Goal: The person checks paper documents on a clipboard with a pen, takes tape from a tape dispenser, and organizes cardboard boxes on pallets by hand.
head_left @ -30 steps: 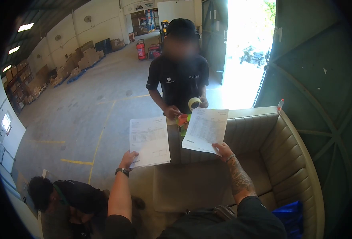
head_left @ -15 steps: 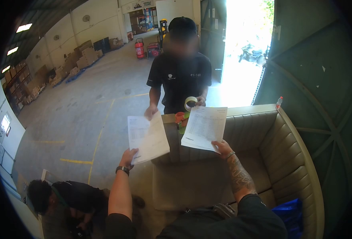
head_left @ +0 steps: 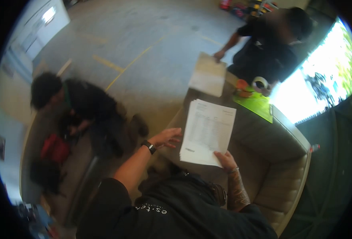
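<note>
Concrete floor (head_left: 144,40) extends beyond the sofa (head_left: 285,177), above which your right hand (head_left: 226,161) grips the printed papers (head_left: 207,129) near their lower right corner, presumably for upright reading, while your left hand (head_left: 166,138), spread and empty, is just beside their left edge.

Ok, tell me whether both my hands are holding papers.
No, only the right hand holds papers, by their lower right corner; the left hand is open beside them.
</note>
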A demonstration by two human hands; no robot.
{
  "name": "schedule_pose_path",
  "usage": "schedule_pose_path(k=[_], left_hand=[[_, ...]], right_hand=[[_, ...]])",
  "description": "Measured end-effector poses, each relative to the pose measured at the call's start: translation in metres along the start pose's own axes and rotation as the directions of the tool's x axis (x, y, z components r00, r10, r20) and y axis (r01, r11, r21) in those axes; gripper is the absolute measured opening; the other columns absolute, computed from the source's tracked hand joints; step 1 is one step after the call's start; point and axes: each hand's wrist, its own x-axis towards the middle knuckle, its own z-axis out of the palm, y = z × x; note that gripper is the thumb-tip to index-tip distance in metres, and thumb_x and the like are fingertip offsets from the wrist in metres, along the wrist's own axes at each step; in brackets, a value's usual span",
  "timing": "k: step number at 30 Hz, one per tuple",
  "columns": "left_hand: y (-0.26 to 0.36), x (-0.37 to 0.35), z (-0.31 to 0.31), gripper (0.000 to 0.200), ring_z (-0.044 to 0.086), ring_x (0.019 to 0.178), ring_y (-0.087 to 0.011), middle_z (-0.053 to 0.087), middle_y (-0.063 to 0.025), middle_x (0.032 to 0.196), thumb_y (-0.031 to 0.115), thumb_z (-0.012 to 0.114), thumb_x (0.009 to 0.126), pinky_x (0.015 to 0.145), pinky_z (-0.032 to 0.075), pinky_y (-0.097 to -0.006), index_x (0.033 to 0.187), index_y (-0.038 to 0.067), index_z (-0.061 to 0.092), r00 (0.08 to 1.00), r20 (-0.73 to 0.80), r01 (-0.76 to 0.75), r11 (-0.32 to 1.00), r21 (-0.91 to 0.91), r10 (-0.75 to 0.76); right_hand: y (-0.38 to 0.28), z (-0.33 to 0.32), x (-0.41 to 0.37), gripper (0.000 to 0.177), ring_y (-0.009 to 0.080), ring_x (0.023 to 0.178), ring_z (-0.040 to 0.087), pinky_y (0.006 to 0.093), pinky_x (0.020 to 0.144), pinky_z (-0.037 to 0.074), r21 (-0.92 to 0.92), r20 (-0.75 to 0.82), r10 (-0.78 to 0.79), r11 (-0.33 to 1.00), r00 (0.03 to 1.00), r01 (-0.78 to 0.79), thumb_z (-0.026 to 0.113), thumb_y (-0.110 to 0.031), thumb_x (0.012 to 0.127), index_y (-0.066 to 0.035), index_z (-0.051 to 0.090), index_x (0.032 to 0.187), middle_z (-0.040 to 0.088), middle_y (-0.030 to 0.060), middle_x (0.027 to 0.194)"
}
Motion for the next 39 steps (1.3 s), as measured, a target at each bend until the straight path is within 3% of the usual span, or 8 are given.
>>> schedule_pose_path(k=[10, 12, 21, 24, 30, 34, 36, 39], left_hand=[[-0.077, -0.117, -0.043, 0.038, 0.061, 0.091, -0.0132, 0.064, -0.0094, 0.106, 0.026, 0.049, 0.096, 0.083, 0.046, -0.0251, 0.113, -0.006, 0.056, 0.805, -0.517, -0.447, 0.872, -0.202, 0.293], [-0.075, -0.138, -0.048, 0.032, 0.061, 0.091, -0.0128, 0.064, -0.01, 0.106, 0.022, 0.053, 0.094, 0.082, 0.048, -0.0265, 0.111, -0.005, 0.058, 0.747, -0.547, -0.547, 0.817, -0.182, 0.377], [-0.093, -0.247, -0.074, 0.027, 0.06, 0.09, -0.0121, 0.065, -0.0087, 0.104, 0.014, 0.059, 0.09, 0.079, 0.049, -0.0268, 0.111, -0.004, 0.058, 0.453, -0.733, -0.61, 0.776, 0.161, 0.508], [-0.101, -0.282, -0.099, 0.028, 0.06, 0.089, -0.0122, 0.065, -0.0089, 0.103, 0.013, 0.062, 0.088, 0.08, 0.048, -0.0267, 0.11, -0.004, 0.058, 0.549, -0.714, -0.748, 0.636, -0.188, 0.434], [-0.094, -0.323, -0.111, 0.027, 0.059, 0.09, -0.0113, 0.064, -0.0082, 0.104, 0.016, 0.057, 0.092, 0.079, 0.047, -0.0252, 0.109, -0.004, 0.06, 0.463, -0.687, -0.698, 0.708, 0.106, 0.559], [-0.1, -0.325, -0.121, 0.027, 0.059, 0.09, -0.0112, 0.065, -0.0081, 0.104, 0.017, 0.056, 0.092, 0.079, 0.047, -0.0247, 0.108, -0.004, 0.06, 0.436, -0.688, -0.703, 0.697, 0.141, 0.579], [-0.102, -0.325, -0.128, 0.027, 0.059, 0.089, -0.0114, 0.065, -0.0082, 0.104, 0.016, 0.059, 0.091, 0.079, 0.047, -0.025, 0.108, -0.004, 0.06, 0.518, -0.68, -0.784, 0.606, -0.135, 0.519], [-0.095, -0.325, -0.127, 0.026, 0.059, 0.089, -0.0113, 0.064, -0.0083, 0.104, 0.014, 0.057, 0.091, 0.078, 0.047, -0.0249, 0.11, -0.004, 0.059, 0.442, -0.682, -0.751, 0.656, 0.073, 0.582]], right_hand=[[-0.005, 0.134, 0.046, 0.038, 0.0165, 0.103, 0.055, 0.0294, 0.088, 0.045, -0.286, 0.61, 0.139, 0.957, 0.78, 0.053, 0.064, -0.016, 0.086, 0.004, 0.054, 0.116, 0.061, 0.0098, 0.111], [-0.018, 0.155, 0.053, 0.038, 0.0151, 0.099, 0.057, 0.0296, 0.088, 0.045, -0.162, 0.556, 0.167, 0.983, 0.814, -0.091, 0.064, -0.018, 0.085, 0.003, 0.054, 0.115, 0.061, 0.0086, 0.111], [-0.017, 0.268, 0.027, 0.028, 0.0147, 0.095, 0.059, 0.0287, 0.086, 0.045, -0.141, 0.537, -0.015, 0.984, 0.843, 0.108, 0.063, -0.012, 0.086, 0.003, 0.059, 0.109, 0.064, 0.0081, 0.106], [-0.017, 0.298, 0.007, 0.023, 0.015, 0.096, 0.059, 0.0291, 0.086, 0.046, -0.055, 0.548, -0.027, 0.996, 0.836, 0.069, 0.061, -0.009, 0.087, 0.003, 0.061, 0.107, 0.064, 0.0078, 0.106], [-0.009, 0.321, -0.016, 0.024, 0.0158, 0.098, 0.058, 0.031, 0.086, 0.046, 0.058, 0.515, -0.043, 0.998, 0.856, 0.015, 0.06, -0.008, 0.088, 0.001, 0.059, 0.11, 0.063, 0.0081, 0.107], [-0.004, 0.322, -0.024, 0.027, 0.0169, 0.099, 0.058, 0.0321, 0.087, 0.047, 0.129, 0.487, -0.079, 0.992, 0.87, 0.017, 0.058, -0.007, 0.088, 0.001, 0.056, 0.114, 0.062, 0.0088, 0.109], [-0.001, 0.319, -0.027, 0.029, 0.0218, 0.101, 0.059, 0.0348, 0.087, 0.049, 0.161, 0.443, -0.118, 0.986, 0.889, 0.051, 0.054, -0.006, 0.089, 0.003, 0.052, 0.117, 0.06, 0.013, 0.112], [0.002, 0.314, -0.032, 0.033, 0.0244, 0.105, 0.057, 0.037, 0.089, 0.048, 0.247, 0.41, -0.127, 0.969, 0.903, 0.024, 0.051, -0.006, 0.09, 0.005, 0.047, 0.121, 0.057, 0.0149, 0.116]])
